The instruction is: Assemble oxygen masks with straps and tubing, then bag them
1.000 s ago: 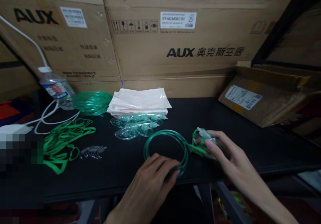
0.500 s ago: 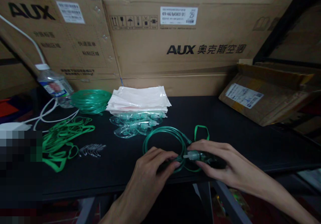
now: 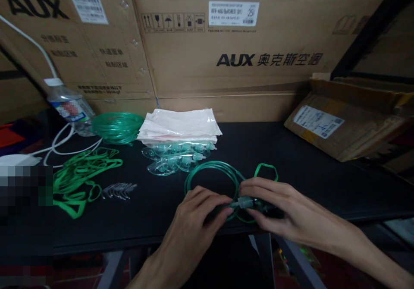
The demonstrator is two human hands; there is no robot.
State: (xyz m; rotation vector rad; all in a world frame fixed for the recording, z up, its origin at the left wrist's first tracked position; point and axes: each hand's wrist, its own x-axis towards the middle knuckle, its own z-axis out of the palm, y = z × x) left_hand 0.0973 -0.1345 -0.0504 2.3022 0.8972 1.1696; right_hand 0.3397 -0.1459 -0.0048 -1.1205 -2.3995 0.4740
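My left hand pinches one end of a coiled green oxygen tube between thumb and fingers. My right hand grips a clear green oxygen mask by its connector, whose pale nozzle meets the tube end at my left fingertips. How far the nozzle is inside the tube I cannot tell. Most of the mask is hidden under my right hand. A green elastic strap loops up behind my right hand, and the tube coil lies on the black table.
Stacked white pouches stand behind several clear masks. Left of them lie a green tubing coil, tangled green straps and small clear strips. A plastic bottle stands back left; a cardboard box sits back right.
My right hand has brought the mask connector left, so its nozzle now touches the tube end at my left fingertips. The view has shifted slightly.
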